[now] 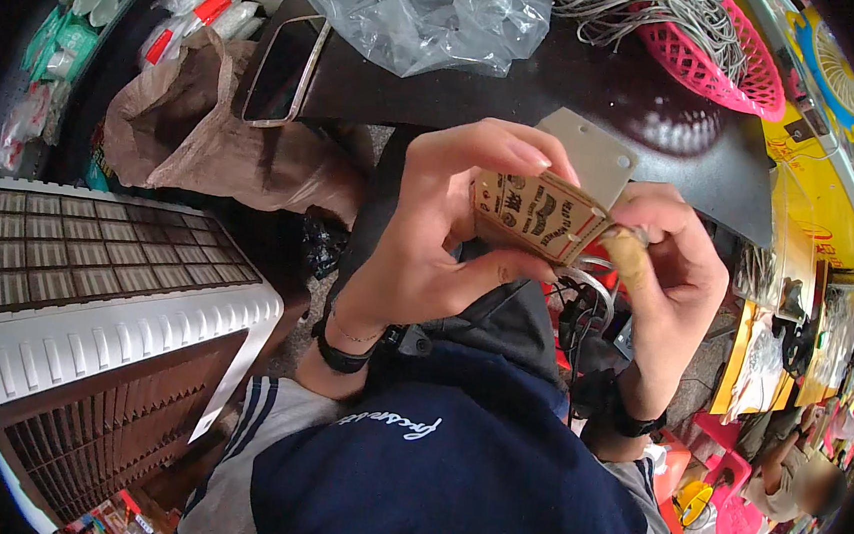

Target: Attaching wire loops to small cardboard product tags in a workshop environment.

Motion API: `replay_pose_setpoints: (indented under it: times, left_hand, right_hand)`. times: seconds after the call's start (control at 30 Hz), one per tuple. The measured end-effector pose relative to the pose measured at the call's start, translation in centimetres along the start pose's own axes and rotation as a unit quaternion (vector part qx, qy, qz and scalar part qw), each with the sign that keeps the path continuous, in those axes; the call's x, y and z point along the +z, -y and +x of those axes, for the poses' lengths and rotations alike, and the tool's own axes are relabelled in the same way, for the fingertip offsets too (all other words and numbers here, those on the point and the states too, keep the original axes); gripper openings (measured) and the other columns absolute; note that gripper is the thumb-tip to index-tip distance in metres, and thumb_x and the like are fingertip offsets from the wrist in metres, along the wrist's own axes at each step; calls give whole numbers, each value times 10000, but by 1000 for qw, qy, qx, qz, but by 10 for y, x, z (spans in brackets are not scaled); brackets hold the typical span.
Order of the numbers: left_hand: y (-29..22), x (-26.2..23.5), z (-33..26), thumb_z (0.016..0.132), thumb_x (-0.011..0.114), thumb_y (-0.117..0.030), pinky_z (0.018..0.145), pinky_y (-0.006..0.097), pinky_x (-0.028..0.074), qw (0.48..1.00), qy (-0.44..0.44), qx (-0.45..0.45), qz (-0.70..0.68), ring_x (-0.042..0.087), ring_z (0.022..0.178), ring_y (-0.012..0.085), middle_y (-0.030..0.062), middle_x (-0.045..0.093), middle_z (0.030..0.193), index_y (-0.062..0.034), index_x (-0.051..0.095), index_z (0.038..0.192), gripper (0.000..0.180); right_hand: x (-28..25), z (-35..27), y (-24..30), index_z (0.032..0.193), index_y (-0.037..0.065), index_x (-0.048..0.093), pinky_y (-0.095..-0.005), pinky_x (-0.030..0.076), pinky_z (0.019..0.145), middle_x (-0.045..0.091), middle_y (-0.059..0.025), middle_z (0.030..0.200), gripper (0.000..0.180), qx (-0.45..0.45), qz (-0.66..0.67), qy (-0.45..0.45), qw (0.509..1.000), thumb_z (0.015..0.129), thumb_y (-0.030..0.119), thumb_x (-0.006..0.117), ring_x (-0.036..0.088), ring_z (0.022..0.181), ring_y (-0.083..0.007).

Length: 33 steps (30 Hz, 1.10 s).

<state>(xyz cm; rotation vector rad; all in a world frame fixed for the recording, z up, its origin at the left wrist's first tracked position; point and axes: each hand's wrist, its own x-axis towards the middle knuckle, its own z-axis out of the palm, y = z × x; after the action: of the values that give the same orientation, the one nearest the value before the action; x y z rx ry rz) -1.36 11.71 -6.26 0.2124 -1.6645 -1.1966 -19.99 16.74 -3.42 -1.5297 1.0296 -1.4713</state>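
Printed cardboard tag [541,216] is pinched between both hands, held up in front of the chest, above the dark worktop [521,94]; long axis runs lower-left to upper-right, tilted; left hand [439,238] is closed on its left end, thumb under, fingers over the top edge; right hand [672,276] is closed on the right end, where a grey card [591,159] sticks up behind; both equally near; pink basket [710,53] well apart, beyond.
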Motion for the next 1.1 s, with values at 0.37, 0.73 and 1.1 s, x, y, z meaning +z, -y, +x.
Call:
replay_pose_setpoints:
  times: [0.37, 0.73, 1.1]
  left_hand:
    - [10, 3, -2, 729, 716, 98, 789, 324, 564, 988, -41, 87, -120, 589, 1012, 234, 228, 445, 1200, -101, 289, 1265, 714]
    - [3, 1, -2, 716, 730, 97, 767, 321, 577, 993, -24, 53, -107, 592, 974, 236, 232, 438, 1168, -173, 222, 1284, 809]
    - [9, 6, 0, 723, 709, 119, 797, 329, 557, 989, -31, 99, -109, 608, 977, 241, 240, 453, 1189, -99, 281, 1265, 724]
  right_hand:
    - [10, -3, -5, 1029, -27, 601, -219, 461, 746, 635, -98, 1020, 188, 77, 204, -40, 975, 842, -40, 621, 591, 880, -103]
    - [17, -3, -5, 1045, -31, 603, -243, 482, 798, 644, -65, 1000, 196, 169, 297, 9, 940, 870, 49, 642, 604, 903, -115]
    - [22, -2, -6, 1075, -46, 572, -225, 461, 759, 620, -60, 1000, 205, 215, 356, 5, 910, 940, 107, 548, 575, 867, -92]
